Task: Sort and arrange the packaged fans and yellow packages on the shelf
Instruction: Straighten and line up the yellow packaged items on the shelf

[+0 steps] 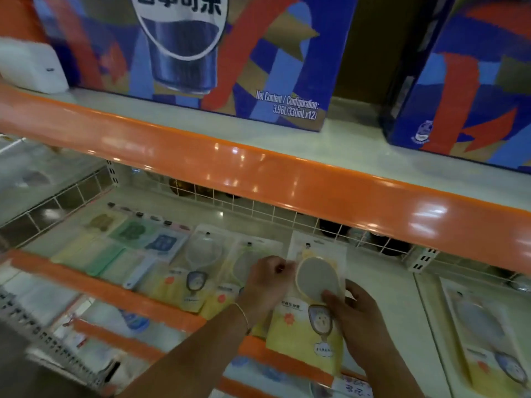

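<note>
Held low and right of centre: yellow pack [313, 305], long axis upright, leaning slightly right. Left hand [267, 282] pinching its upper left edge, right hand [356, 308] gripping the right side. Row [201, 262] directly left, nearer the left hand.

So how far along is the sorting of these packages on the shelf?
Partway, by the look of it. Already laid in a row on the shelf: green and blue packages, then yellow packages. In hand: one yellow package, gripped by the left hand and the right hand, not yet set down. Left: placing it, and perhaps the lone package off to the right.
</note>
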Available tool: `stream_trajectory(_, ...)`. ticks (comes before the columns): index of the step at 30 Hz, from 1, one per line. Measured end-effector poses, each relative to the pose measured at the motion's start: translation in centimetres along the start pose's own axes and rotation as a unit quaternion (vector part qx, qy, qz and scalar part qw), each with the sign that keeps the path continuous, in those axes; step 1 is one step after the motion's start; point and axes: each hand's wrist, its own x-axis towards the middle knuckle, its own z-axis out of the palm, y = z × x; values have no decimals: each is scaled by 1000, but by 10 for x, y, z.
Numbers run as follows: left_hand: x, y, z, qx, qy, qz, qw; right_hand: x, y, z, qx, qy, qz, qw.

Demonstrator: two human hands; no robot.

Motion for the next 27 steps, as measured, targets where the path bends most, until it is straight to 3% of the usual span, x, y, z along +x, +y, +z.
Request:
stream_trajectory(5, 6, -30, -43, 79, 7, 171, 982, 13, 11, 29, 10, 65, 20, 998)
stream_trajectory(8, 19, -66, -65, 190, 17, 308, 932, 11, 12, 43, 11, 95, 11, 995)
stream_trajectory(10, 24, -88, -75, 229, 12, 354, 906, 13, 15, 49, 2, 116, 14, 993)
stream_trajectory(19, 20, -131, -88, 322, -31, 360, 875, 24, 23, 45, -186, 170, 6, 968)
stream_trajectory(24, 22, -136, -88, 301, -17, 385, 873, 42, 25, 42, -303, 159, 36, 939)
stream_trajectory(27, 23, -139, -86, 315, -21, 387, 866, 46, 27, 45, -398, 148, 49, 904)
